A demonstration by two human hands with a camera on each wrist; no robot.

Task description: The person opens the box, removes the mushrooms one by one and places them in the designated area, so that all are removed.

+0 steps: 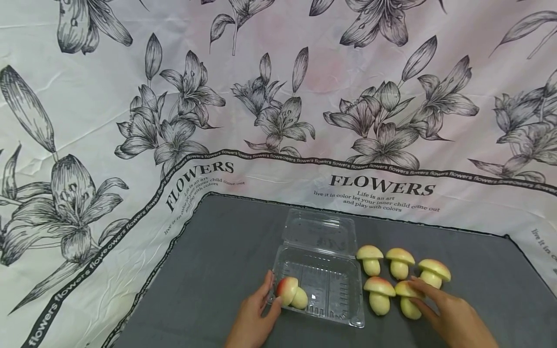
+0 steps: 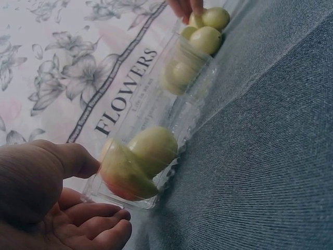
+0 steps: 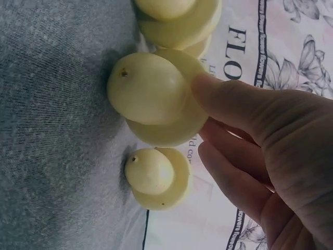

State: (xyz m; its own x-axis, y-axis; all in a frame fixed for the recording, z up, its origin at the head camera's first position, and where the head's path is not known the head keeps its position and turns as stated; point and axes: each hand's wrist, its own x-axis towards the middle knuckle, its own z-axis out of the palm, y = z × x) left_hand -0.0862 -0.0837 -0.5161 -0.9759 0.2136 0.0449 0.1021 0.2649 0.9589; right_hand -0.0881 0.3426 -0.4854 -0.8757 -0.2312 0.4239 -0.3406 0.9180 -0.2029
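Observation:
A clear plastic clamshell box (image 1: pixel 324 282) lies with its lid (image 1: pixel 319 232) folded back, away from me. My left hand (image 1: pixel 256 311) grips the box's left side, thumb at the rim and fingers outside it. Inside, near that hand, a yellow mushroom-shaped piece with a reddish cap (image 1: pixel 287 291) lies on its side. To the right of the box, my right hand (image 1: pixel 450 314) pinches the cap of another mushroom-shaped piece (image 1: pixel 410 308) between thumb and fingers. Its rounded stem (image 3: pixel 148 88) shows in the right wrist view, close to the grey cloth.
More mushroom-shaped pieces stand around the right hand: one nearest the box (image 1: pixel 379 297), and a back row of three, left (image 1: pixel 371 261), middle (image 1: pixel 399 263) and right (image 1: pixel 433 273). Grey cloth (image 1: pixel 209 270) covers the surface. A flower-printed sheet (image 1: pixel 278 96) rises behind.

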